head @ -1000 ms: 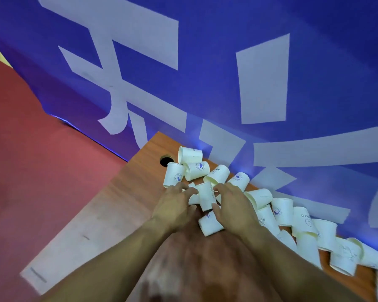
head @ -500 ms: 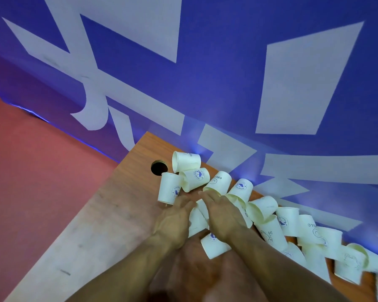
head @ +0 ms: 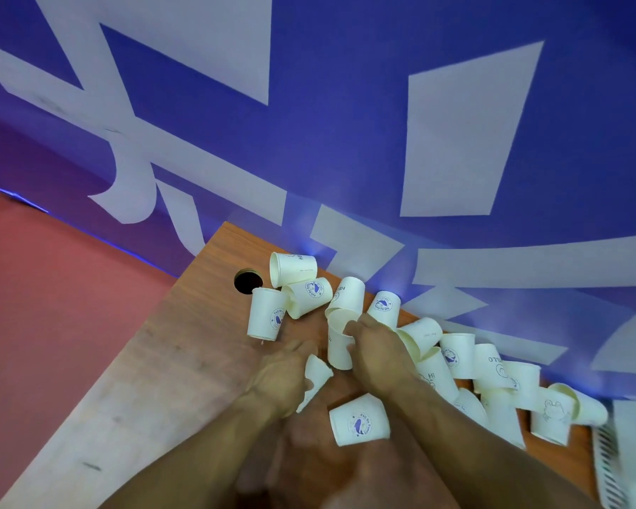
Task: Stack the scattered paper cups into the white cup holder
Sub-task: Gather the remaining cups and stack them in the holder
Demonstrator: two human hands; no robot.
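Fingers [head: 349, 330] of the right hand [head: 379, 356] wrap an upright paper cup [head: 340, 343], thumb over its rim. At nine o'clock from it, the left hand [head: 281, 376] closes on a tilted second cup [head: 316, 374]. At six o'clock a printed cup [head: 360, 424] lies on its side on the wooden surface [head: 155, 380]. More scattered cups [head: 456, 356] run from eleven o'clock round to four o'clock along the blue banner [head: 346, 123]. At the far four o'clock edge a white slatted thing [head: 608, 468] shows, perhaps the holder; I cannot tell.
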